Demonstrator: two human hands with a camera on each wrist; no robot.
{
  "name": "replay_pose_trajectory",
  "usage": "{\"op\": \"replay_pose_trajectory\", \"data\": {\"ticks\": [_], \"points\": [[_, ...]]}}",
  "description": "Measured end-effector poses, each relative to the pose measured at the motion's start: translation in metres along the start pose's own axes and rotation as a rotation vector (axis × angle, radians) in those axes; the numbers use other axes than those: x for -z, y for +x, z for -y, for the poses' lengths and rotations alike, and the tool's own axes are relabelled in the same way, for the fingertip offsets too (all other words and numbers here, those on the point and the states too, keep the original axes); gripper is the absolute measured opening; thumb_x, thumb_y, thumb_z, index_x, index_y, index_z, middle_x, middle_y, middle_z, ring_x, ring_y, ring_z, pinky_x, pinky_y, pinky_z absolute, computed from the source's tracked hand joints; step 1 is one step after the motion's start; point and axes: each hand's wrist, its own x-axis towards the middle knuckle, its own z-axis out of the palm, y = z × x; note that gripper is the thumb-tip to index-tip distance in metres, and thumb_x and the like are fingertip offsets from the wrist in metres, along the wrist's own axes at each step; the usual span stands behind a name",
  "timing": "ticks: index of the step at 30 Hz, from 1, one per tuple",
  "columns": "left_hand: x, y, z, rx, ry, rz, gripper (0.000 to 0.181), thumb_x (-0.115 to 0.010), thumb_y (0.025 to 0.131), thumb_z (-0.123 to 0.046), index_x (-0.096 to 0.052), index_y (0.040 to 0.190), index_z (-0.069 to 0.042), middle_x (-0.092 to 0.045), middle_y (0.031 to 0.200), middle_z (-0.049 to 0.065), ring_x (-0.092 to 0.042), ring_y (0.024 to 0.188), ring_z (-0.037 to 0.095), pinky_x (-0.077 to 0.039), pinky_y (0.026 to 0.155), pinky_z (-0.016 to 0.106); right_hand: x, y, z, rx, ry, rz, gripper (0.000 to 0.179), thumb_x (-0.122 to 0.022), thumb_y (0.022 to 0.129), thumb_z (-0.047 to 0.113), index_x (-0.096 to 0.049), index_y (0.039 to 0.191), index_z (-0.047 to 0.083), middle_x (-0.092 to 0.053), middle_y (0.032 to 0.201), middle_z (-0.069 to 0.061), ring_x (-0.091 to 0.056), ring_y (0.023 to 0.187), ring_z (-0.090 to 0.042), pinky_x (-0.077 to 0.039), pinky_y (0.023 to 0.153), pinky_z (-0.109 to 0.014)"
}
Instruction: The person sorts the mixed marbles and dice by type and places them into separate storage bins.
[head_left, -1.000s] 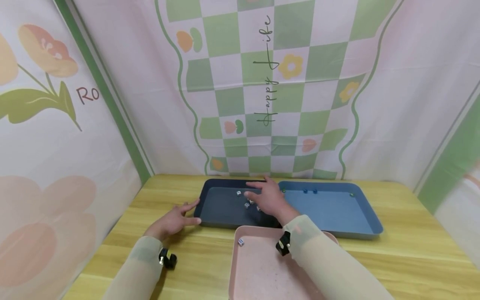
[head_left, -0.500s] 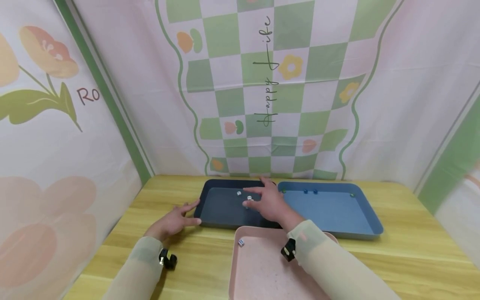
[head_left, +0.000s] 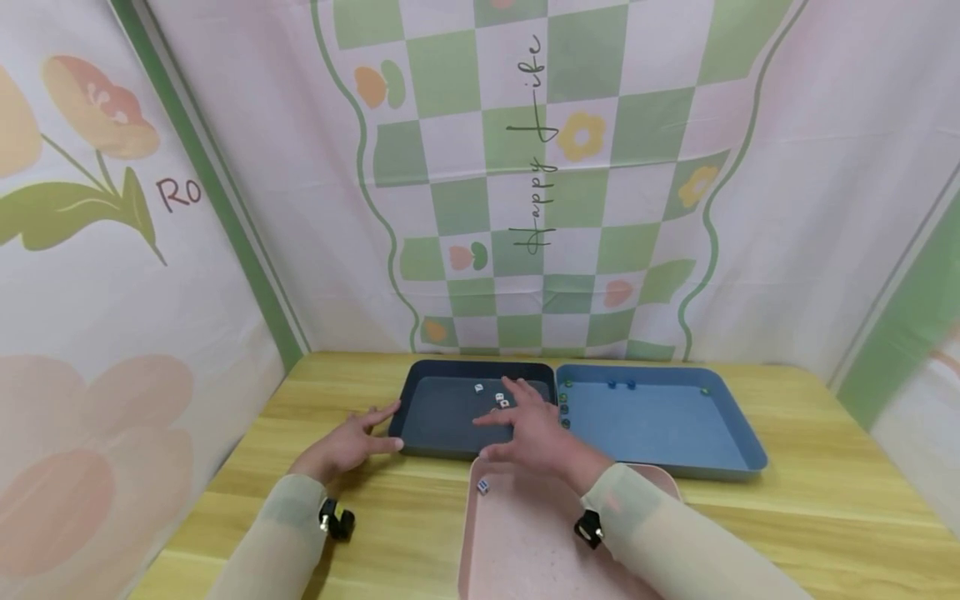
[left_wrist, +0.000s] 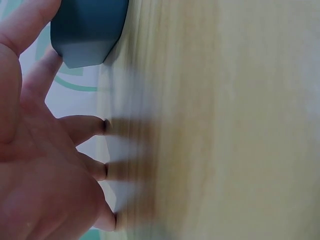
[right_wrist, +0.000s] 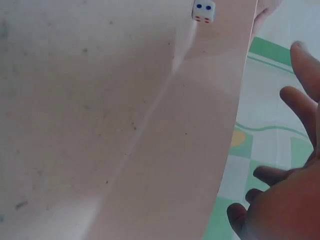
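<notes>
My left hand (head_left: 347, 443) rests at the left end of the dark tray (head_left: 431, 414), its thumb and forefinger touching the wall. In the left wrist view the other fingertips (left_wrist: 104, 171) rest on the table. My right hand (head_left: 542, 433), fingers spread and holding nothing, is over the dark tray's front right part and the back rim of the pink tray (head_left: 525, 533). Several white dice (head_left: 479, 388) lie in the dark tray, some partly hidden behind the right fingers. One die (head_left: 483, 486) sits in the pink tray's back left corner, with blue and red pips in the right wrist view.
A blue tray (head_left: 652, 425) adjoins the dark tray on the right. Small green and dark blue pieces (head_left: 632, 385) lie in it, several along its left wall. All three trays stand on a wooden table (head_left: 390, 525), with a patterned cloth (head_left: 517, 200) hanging behind.
My right hand has come back toward the pink tray, uncovering dice and the small pieces along the blue tray's left wall. The left hand has stayed put.
</notes>
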Motion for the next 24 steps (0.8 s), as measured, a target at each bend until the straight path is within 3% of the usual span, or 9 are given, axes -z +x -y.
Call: {"op": "replay_pose_trajectory", "data": {"ticks": [5,9,15,24], "points": [[0.0,0.001,0.0,-0.004,-0.01,-0.001,0.079,-0.074,0.088,-0.047,-0.034,0.155,-0.036,-0.008,0.163,0.018,0.014,0.145,0.046,0.006,0.108,0.07,-0.003,-0.004,-0.002,0.038,-0.037,0.056,0.019,-0.085,0.078,0.043,-0.079,0.095,0.039,-0.021,0.163,-0.014,-0.003,0.148,-0.041,-0.012,0.105,-0.072],[0.0,0.001,0.0,-0.009,-0.016,-0.001,0.077,-0.073,0.089,-0.045,-0.034,0.155,-0.036,-0.008,0.163,0.018,0.014,0.145,0.046,0.007,0.108,0.069,-0.005,-0.006,-0.005,0.051,-0.064,0.107,0.014,-0.083,0.074,0.053,-0.074,0.079,0.044,-0.023,0.162,-0.014,0.0,0.148,-0.043,-0.012,0.105,-0.071],[0.0,0.002,0.002,-0.014,-0.027,0.003,0.078,-0.074,0.088,-0.046,-0.034,0.155,-0.036,-0.007,0.164,0.017,0.015,0.144,0.046,0.008,0.107,0.07,-0.014,-0.01,-0.005,0.113,-0.106,0.152,0.015,-0.081,0.079,0.047,-0.079,0.089,0.037,-0.025,0.16,-0.019,0.001,0.148,-0.044,-0.01,0.105,-0.071],[0.0,0.003,0.003,-0.016,-0.032,0.009,0.079,-0.074,0.088,-0.046,-0.033,0.156,-0.036,-0.005,0.164,0.017,0.018,0.144,0.045,0.009,0.106,0.07,-0.02,-0.01,0.001,0.177,-0.21,0.182,0.016,-0.08,0.08,0.045,-0.077,0.095,0.044,-0.03,0.157,-0.022,-0.002,0.147,-0.047,-0.011,0.104,-0.074]]}}
